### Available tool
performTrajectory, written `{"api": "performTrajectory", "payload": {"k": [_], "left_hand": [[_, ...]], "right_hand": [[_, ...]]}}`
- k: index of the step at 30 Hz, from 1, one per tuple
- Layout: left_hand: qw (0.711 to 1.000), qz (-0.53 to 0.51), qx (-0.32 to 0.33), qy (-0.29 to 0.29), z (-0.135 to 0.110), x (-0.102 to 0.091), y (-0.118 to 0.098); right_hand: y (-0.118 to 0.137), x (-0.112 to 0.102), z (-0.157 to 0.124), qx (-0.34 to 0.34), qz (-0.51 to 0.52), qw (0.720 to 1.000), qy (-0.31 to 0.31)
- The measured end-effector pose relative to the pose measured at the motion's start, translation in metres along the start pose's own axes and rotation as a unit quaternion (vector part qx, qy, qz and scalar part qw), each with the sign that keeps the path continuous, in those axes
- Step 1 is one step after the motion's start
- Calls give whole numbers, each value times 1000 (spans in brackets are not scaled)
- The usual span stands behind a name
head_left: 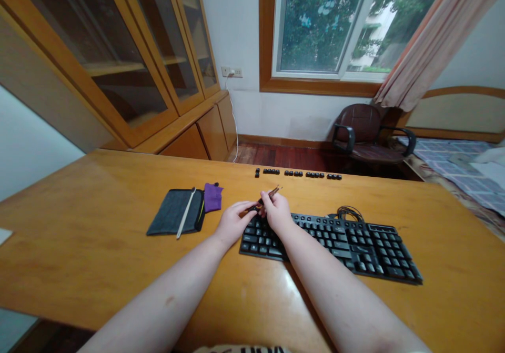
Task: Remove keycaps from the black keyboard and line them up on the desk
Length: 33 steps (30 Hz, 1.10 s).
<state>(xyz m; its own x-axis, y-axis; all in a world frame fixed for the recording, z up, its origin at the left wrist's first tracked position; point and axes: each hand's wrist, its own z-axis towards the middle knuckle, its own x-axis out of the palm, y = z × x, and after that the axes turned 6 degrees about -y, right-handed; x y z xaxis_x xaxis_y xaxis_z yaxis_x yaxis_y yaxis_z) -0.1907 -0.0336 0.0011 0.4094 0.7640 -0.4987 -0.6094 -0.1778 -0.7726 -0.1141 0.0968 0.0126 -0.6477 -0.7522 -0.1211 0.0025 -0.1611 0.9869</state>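
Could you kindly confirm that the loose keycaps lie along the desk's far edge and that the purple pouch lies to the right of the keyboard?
Not quite: in the head view, the purple pouch lies to the left of the keyboard, not the right. The loose keycaps do lie along the far edge of the desk.

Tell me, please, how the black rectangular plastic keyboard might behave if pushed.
The keyboard probably stays stiff, given its straight frame. Lying flat, it seems unlikely to tip. The coiled black cable behind it might drag along, if attached.
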Motion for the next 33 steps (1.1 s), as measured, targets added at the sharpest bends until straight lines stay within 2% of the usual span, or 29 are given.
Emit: {"api": "performTrajectory", "payload": {"k": [4,11,16,20,25,33], "left_hand": [[1000,-25,-15,3,1,-1,-2],[994,-95,-52,35,-2,4,-2],[977,-179,-103,60,-3,8,0],[963,-237,-117,50,-4,8,1],[981,-186,-47,26,-3,3,0],[995,-43,83,39,1,-8,-4]], "right_hand": [[-5,1,2,-6,-20,1000,-16],[-10,2,4,22,54,998,2],[-8,2,2,16,69,997,10],[-7,3,2,32,92,995,5],[-7,4,2,46,127,991,-1],[-6,3,1,38,126,991,-12]]}}
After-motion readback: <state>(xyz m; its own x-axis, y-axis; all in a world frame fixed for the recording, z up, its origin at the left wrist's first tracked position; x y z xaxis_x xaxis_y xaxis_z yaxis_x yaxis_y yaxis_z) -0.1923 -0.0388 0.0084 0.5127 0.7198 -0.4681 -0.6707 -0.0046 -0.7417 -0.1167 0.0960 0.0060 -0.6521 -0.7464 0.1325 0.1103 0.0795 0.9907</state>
